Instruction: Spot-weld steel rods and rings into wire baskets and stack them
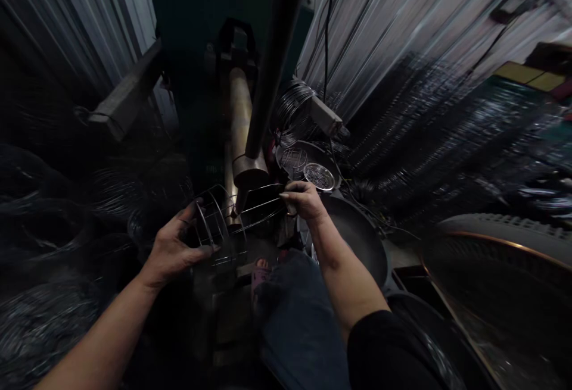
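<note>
Below the brassy metal cylinder (242,119), the left hand (172,248) is gripping a silvery wire cage (220,217), the right hand (304,200) pinching its half-hidden wires.

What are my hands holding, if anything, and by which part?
A wire frame: the left hand grips its ringed end, the right hand the opposite end.

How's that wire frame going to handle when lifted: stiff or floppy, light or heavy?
The wire frame is probably light for its size, being mostly open space between thin wires. Likely fairly stiff but springy: it shows no obvious sag between the left hand and right hand. Its curved hoops might let it roll.
</note>
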Available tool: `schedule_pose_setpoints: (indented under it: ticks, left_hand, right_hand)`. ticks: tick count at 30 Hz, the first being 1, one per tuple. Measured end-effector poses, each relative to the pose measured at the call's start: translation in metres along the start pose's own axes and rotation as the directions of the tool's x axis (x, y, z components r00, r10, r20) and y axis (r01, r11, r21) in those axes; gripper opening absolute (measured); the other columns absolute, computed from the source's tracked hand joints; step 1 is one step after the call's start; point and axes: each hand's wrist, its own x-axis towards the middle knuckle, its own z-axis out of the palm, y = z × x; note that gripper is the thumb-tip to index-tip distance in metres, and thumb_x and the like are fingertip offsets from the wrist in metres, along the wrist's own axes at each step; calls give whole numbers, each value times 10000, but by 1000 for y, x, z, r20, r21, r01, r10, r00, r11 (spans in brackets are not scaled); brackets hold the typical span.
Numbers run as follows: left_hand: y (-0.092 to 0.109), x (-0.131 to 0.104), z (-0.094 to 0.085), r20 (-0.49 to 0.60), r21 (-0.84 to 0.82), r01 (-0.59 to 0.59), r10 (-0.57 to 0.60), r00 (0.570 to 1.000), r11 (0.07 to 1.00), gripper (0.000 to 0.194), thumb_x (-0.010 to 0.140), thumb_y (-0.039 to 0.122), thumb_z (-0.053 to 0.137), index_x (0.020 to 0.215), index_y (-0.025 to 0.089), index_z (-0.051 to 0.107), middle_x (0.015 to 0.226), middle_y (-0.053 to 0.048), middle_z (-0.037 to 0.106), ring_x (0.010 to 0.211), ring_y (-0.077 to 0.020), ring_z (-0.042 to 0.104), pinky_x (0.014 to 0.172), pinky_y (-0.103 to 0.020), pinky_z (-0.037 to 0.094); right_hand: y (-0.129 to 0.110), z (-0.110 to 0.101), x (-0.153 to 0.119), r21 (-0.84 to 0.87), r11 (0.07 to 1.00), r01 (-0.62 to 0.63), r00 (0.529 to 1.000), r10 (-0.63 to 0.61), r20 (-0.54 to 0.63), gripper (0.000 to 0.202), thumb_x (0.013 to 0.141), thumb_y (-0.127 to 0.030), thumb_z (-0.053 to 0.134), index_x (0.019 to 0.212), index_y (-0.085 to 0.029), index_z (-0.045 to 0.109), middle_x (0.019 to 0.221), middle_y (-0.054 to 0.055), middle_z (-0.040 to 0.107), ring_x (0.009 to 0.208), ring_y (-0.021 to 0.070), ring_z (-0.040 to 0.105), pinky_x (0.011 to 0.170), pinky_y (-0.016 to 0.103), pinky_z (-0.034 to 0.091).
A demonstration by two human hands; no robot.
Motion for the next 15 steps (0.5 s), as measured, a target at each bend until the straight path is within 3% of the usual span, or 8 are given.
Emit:
schedule_pose_setpoints:
  ticks: [6, 15]
  left_hand:
    - [3, 0, 1, -23, 17, -36, 37, 999, 999, 949, 502, 375, 861, 1359, 238, 478, 1365, -94, 530, 1204, -320, 535, 1057, -488, 409]
    - [-1, -1, 2, 13, 1, -4, 4, 1000, 1000, 962, 534, 353, 852, 1390, 226, 431, 1364, -104, 531, 1207, -304, 533, 1066, -490, 393]
  right_hand:
    - [1, -1, 0, -47, 999, -10, 1000, 9, -25, 258, 455, -305, 841, 556, -160, 652, 537, -35, 539, 496, 94, 454, 491, 236, 335]
    - [3, 1, -1, -13, 1000, 17, 999, -17, -38, 240, 474, -281, 841, 563, -163, 651, 531, -40, 530, 500, 94, 455, 495, 237, 341]
